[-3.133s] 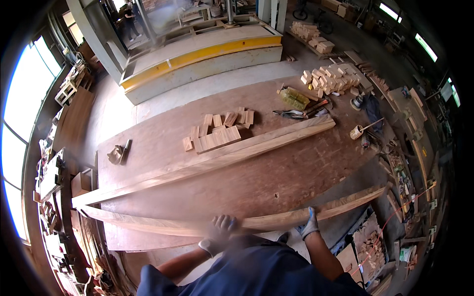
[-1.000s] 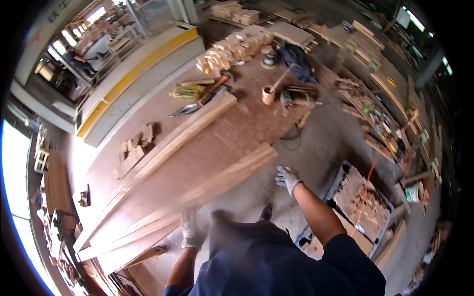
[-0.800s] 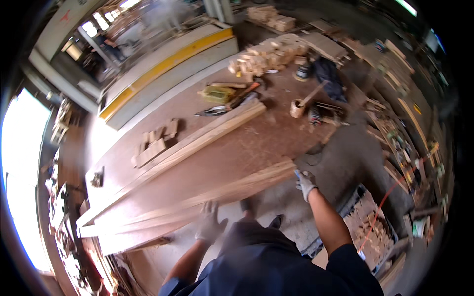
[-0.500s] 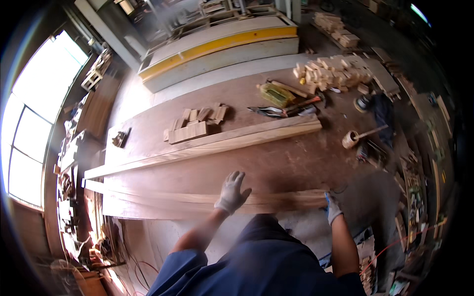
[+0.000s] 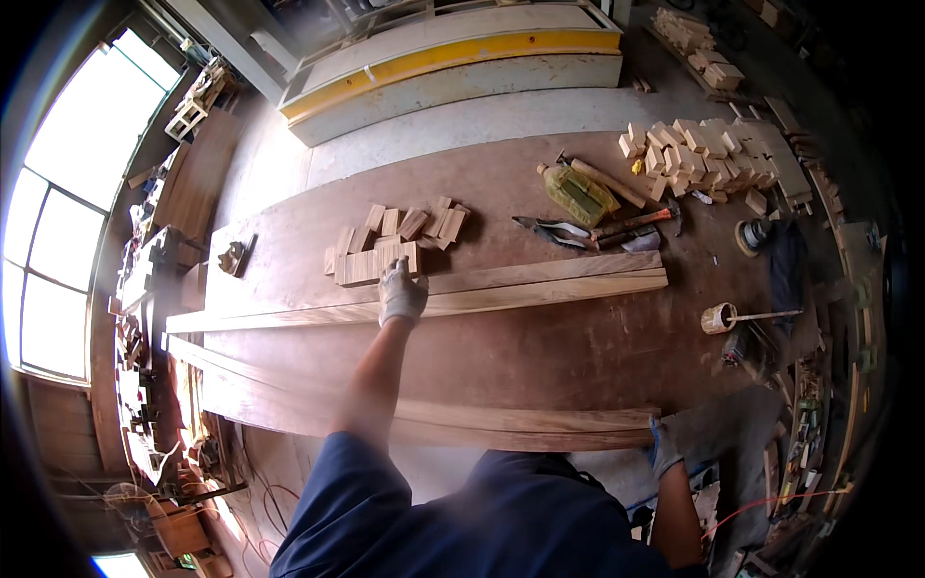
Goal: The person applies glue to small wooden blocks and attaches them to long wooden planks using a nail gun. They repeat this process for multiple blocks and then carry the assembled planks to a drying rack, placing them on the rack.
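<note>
The near wooden beam (image 5: 540, 422) lies along the near edge of the brown tabletop (image 5: 540, 361), close to the person's body. At its right end is the gloved right hand (image 5: 666, 451), thumb side against the end of the wood; the fingers are partly hidden, so I cannot tell how tightly they close.

The gloved left hand (image 5: 402, 294) reaches across to the far wooden beam (image 5: 549, 291), palm down over it, fingers slightly bent and reaching the small wood blocks (image 5: 361, 268) stacked just behind. Whether it grips a block or only rests there, I cannot tell.

The two beams nearly meet at the left, where their ends jut past the tabletop's edge, and they spread apart to the right, leaving a widening wedge of bare surface between them. Beyond the far beam's right half lie a hammer (image 5: 631, 223) and a yellowish plastic bottle (image 5: 581, 196). A pot with a stick (image 5: 718, 319) stands near the right edge, well apart from both hands; a larger block pile (image 5: 703, 154) sits farther back.
</note>
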A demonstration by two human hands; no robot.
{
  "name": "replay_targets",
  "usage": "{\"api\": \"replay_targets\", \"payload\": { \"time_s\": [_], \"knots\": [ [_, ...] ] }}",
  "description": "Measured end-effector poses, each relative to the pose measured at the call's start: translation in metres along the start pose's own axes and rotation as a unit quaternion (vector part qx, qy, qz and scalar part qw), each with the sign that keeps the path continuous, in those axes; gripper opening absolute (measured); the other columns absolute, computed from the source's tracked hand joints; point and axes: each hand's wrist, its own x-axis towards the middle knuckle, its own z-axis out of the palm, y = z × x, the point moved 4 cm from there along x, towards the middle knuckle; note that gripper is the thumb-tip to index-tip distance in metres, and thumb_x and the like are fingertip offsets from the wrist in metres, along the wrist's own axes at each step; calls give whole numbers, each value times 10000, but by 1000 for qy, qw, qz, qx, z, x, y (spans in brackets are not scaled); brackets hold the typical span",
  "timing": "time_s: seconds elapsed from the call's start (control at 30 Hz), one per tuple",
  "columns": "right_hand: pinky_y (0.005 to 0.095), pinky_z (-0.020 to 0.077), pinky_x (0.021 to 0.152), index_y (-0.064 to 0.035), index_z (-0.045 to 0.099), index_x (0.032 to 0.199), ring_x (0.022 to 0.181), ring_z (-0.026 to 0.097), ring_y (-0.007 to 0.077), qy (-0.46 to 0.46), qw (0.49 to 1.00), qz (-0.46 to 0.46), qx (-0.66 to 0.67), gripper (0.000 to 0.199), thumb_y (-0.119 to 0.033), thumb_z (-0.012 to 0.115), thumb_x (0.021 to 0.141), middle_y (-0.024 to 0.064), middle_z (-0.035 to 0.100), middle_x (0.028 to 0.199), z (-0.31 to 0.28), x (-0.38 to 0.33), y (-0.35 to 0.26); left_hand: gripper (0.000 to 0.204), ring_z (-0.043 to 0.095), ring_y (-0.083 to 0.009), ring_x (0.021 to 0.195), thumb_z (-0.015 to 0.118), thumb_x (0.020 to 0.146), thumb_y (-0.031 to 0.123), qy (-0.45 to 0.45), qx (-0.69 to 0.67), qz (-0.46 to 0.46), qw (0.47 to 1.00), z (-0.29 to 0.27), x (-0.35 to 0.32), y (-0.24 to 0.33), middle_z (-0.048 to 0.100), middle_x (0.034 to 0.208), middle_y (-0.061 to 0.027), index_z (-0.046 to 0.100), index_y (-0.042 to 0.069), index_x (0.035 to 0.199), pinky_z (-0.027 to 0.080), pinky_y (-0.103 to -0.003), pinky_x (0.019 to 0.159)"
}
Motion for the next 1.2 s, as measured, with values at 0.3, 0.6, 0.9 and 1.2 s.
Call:
{"api": "replay_targets", "payload": {
  "time_s": [0.3, 0.6, 0.9, 1.2],
  "knots": [
    [428, 569, 849, -93, 614, 1365, 1043, 643, 253, -68, 997, -42, 22, 577, -518, 714, 989, 103, 653, 1198, -6, 2, 4, 496, 582, -422, 1313, 549, 999, 153, -127, 211, 188, 951, 25, 87, -8, 560, 1505, -214, 570, 134, 1495, 495, -513, 1050],
    [389, 603, 836, -48, 628, 1374, 1059, 645, 207, -46, 999, -1, 6, 569, -461, 741, 998, 82, 661, 1230, 5, -25, -12, 566, 665, -406, 1229, 737, 838, 210, -238, 311, 185, 901, 1, 92, 45, 676, 1343, -224, 627, 66, 1374, 557, -476, 1029],
    [406, 621, 822, -13, 621, 1362, 1057, 668, 227, -51, 998, 9, 18, 535, -404, 738, 1016, 99, 664, 1202, 12, -38, -27, 523, 672, -379, 1217, 709, 841, 193, -254, 373, 227, 863, -1, 86, 53, 694, 1274, -212, 618, 74, 1342, 558, -482, 1009],
    [446, 614, 869, -13, 607, 1391, 1101, 662, 257, -79, 997, -5, 3, 588, -451, 718, 1015, 127, 654, 1246, 13, -30, -22, 448, 719, -410, 1035, 769, 767, 298, -161, 290, 279, 901, 6, 109, 31, 731, 1082, -260, 721, 4, 1103, 592, -495, 897]
  ]
}}
